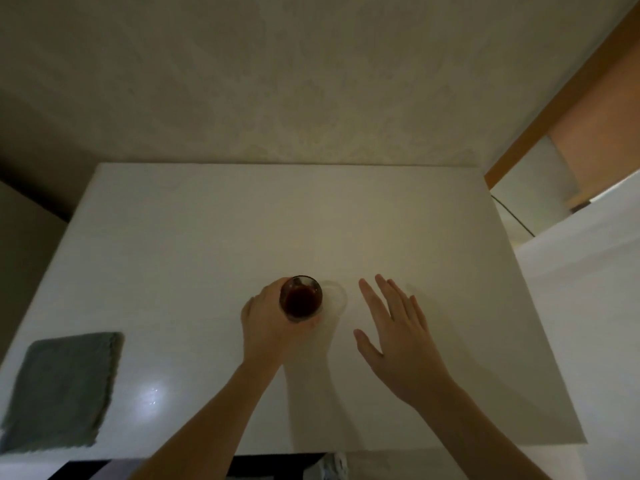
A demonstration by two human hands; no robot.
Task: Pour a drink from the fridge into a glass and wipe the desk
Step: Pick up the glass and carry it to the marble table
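A person's left hand (268,327) wraps around a clear drinking glass of dark brown liquid (300,299) near the middle of a white rectangular desk (214,237). The right hand (398,337) hovers just beside it, fingers spread and holding nothing. A folded grey-green cloth (64,389) lies flat at the desk's near left corner, well apart from both hands.

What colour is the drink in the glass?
Dark reddish-brown drink, seen from above in the head view.
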